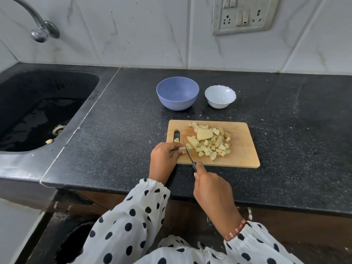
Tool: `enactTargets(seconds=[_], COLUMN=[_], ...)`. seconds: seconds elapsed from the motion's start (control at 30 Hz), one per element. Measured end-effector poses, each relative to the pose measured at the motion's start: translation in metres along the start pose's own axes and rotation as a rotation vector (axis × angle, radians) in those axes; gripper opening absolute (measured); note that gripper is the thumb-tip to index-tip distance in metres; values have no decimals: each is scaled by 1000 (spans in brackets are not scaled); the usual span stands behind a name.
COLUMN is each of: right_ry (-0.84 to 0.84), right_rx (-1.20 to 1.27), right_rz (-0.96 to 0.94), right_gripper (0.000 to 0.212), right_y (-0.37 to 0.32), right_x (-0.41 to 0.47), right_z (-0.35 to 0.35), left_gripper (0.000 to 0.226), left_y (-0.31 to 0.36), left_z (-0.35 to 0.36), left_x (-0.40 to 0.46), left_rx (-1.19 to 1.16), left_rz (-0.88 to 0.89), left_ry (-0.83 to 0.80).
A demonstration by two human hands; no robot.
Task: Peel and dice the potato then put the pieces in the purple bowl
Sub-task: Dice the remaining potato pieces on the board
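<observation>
A wooden cutting board [242,155] lies on the black counter with a pile of diced potato pieces [211,144] and one larger peeled chunk [204,134] on it. My left hand [164,155] grips a strip of potato [183,148] at the board's left edge. My right hand [211,189] holds a small knife [188,153], its blade running beside the left fingertips and down onto that strip. The purple bowl [177,94] stands behind the board; only a dark speck shows inside it.
A white scalloped bowl [220,96] sits to the right of the purple one. A dark sink [38,111] with a tap [41,31] lies to the left, a scrap near its drain. A wall socket panel [243,14] hangs above.
</observation>
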State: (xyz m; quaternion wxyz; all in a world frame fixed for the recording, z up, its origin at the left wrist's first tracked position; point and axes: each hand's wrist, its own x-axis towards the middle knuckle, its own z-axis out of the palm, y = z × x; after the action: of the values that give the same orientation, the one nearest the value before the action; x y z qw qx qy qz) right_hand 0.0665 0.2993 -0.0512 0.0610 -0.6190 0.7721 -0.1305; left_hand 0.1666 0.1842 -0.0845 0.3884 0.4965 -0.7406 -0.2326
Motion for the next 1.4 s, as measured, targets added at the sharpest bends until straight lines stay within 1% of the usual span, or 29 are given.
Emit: enactTargets(seconds=[0.17,0.4,0.47,0.63,0.77,0.97,1.13,1.4], right_ry=[-22,-15,-3,40,31,13,3,-28], right_rx=[-13,-155,-97,185,253,170,64,-18], right_rz=[21,-19,2,47,44,23,-6,-18], right_gripper=[46,50,47,45,45,45,46,46], right_y=[-1,8,9,8,4,2,3,2], right_x=[8,-2,0,2,2,2,-2,5], right_z=[0,0,-4,-15,-12,-10,-4,4], left_gripper=[20,18,17,20,21,23,17,13], left_y=[0,1,-1,-3,-4,-2,-1,-1], left_z=[1,0,0,0,0,-2,-4,-4], left_x=[0,0,0,1,1,0,0,-1], left_rx=[-7,-25,-20,-47,-41,-33,-135,-131], left_rz=[-13,-3,29,24,34,31,-95,-105], left_ry=[2,0,9,26,28,25,-4,-10])
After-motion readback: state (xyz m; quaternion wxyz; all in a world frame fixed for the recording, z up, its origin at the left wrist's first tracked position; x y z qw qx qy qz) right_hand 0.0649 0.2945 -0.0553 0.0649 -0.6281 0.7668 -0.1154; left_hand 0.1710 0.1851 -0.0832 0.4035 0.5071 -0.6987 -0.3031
